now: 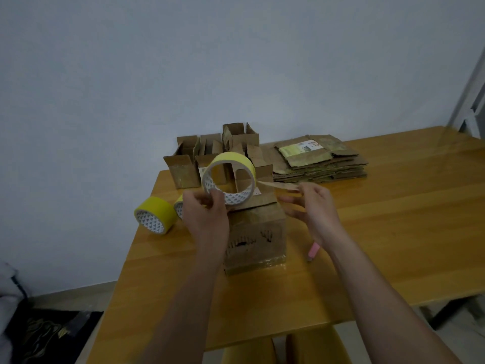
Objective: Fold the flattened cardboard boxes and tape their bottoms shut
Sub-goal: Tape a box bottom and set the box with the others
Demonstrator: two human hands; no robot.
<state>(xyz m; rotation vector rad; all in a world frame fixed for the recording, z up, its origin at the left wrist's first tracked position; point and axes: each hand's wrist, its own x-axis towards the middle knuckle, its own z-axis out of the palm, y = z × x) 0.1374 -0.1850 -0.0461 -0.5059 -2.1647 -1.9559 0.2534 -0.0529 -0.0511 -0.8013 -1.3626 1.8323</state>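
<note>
Our left hand (207, 214) grips the yellow tape roll (228, 178), fingers curled round its lower rim, holding it above the folded box (256, 232) that stands mid-counter (380, 219). Our right hand (312, 208) pinches the tape strip (278, 185) pulled out from the roll — the other fingers spread loosely. Behind stand more folded boxes (210, 158); the flattened stack (320, 161) lies to their right, and a spare roll (155, 215) sits left.

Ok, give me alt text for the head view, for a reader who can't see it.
A person's left hand holds up a yellow tape roll while the right hand pinches a pulled-out tape strip above a folded cardboard box on a wooden table. Behind are folded boxes and a flattened stack.
</note>
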